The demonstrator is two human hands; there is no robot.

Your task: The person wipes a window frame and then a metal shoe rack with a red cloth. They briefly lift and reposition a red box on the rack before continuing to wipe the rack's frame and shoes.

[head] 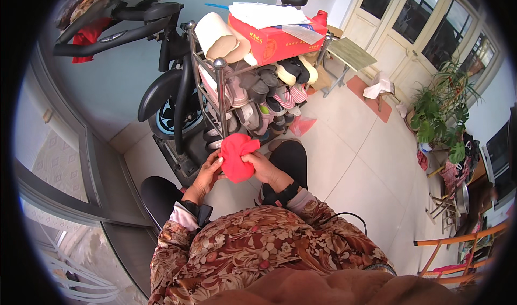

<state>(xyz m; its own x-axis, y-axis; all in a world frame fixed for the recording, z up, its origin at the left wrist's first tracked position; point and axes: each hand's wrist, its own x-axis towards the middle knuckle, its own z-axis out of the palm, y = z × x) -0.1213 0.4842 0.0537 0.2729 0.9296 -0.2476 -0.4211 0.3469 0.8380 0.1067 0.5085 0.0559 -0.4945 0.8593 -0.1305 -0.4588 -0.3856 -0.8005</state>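
A bunched red cloth (pixel 238 161) is between my two hands, above my knees and in front of the shoe rack. My left hand (pixel 209 175) holds its left side, with the thumb on the front and the fingers partly behind it. On the other side, my right hand (pixel 262 168) pinches the cloth's right edge between thumb and fingers. The cloth hides some of my fingertips. Both wrists wear black bands.
Beyond the cloth stands a metal shoe rack (pixel 221 99) full of shoes, with a red box (pixel 278 42) on top. An exercise bike (pixel 161 95) is at its left. A sliding door frame (pixel 109 175) runs along the left; potted plants (pixel 434 111) stand at the right.
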